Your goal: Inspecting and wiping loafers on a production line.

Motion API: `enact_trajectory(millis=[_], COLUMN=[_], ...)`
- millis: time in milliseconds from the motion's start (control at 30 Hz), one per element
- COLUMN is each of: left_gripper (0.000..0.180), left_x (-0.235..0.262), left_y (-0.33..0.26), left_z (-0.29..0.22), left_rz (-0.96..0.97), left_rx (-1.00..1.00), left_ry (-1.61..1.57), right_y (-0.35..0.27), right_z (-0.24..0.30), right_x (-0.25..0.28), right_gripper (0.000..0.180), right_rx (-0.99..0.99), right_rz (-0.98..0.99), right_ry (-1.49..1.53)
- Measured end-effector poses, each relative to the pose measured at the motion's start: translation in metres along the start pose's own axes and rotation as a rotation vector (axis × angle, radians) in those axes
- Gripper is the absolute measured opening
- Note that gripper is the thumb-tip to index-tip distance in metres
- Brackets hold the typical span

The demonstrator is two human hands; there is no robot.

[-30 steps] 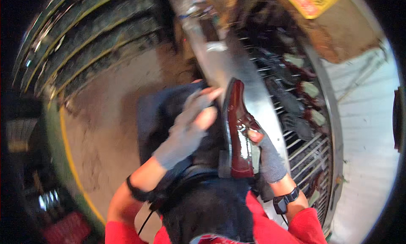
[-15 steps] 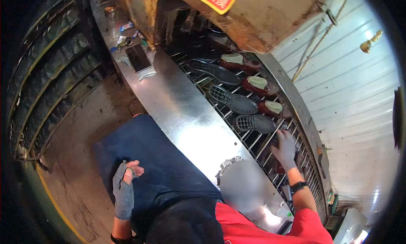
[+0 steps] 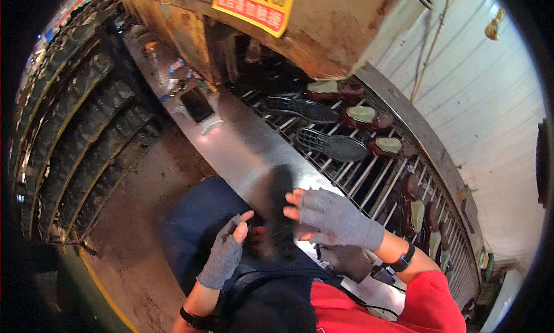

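Note:
My right hand (image 3: 332, 217), in a grey fingerless glove, grips a long dark shoe sole (image 3: 281, 206) above the metal ledge; the sole is smeared by motion. Close to its left side is my left hand (image 3: 224, 252), gloved alike, thumb and forefinger apart; whether its other fingers touch the sole is unclear. On the conveyor bars beyond lie a black sole (image 3: 303, 109) and another with a gridded face (image 3: 332, 143). To their right rest dark red shoe uppers with pale green undersides, such as the nearest one (image 3: 392, 146).
The metal ledge (image 3: 222, 154) runs along the conveyor (image 3: 369, 194). A phone-like dark slab (image 3: 196, 104) lies on it. A rusty housing (image 3: 323, 41) with a yellow-and-red sign (image 3: 254, 10) covers the far end. More uppers (image 3: 412, 214) sit nearer right. Loaded racks (image 3: 86, 131) stand left.
My right hand has left the conveyor and come left over the ledge with the sole, whose place on the bars is vacated. My left hand has moved right and up toward it. The view has shifted.

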State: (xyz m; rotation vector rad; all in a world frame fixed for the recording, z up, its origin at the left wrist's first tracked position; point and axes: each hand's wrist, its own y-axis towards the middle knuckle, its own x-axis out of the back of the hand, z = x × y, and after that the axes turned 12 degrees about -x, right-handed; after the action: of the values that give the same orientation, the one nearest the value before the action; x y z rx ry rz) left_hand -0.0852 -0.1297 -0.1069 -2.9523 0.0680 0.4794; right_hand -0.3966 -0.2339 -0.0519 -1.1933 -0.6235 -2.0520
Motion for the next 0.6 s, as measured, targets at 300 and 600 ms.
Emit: enact_trajectory(millis=[300,600], left_gripper=[0.034,0.047], left_x=[0.023,0.039], left_y=[-0.042,-0.066], left_z=[0.008,0.011], left_rz=[-0.440,-0.460], left_rx=[0.138,0.119], left_ry=[-0.182,-0.187], right_y=[-0.108,-0.115], right_z=[-0.303,-0.292], right_x=[0.012,0.024], right_gripper=[0.081,0.050], right_rx=[-1.463,-1.245], right_rz=[-1.031,-0.841], right_ry=[1.551,1.534])
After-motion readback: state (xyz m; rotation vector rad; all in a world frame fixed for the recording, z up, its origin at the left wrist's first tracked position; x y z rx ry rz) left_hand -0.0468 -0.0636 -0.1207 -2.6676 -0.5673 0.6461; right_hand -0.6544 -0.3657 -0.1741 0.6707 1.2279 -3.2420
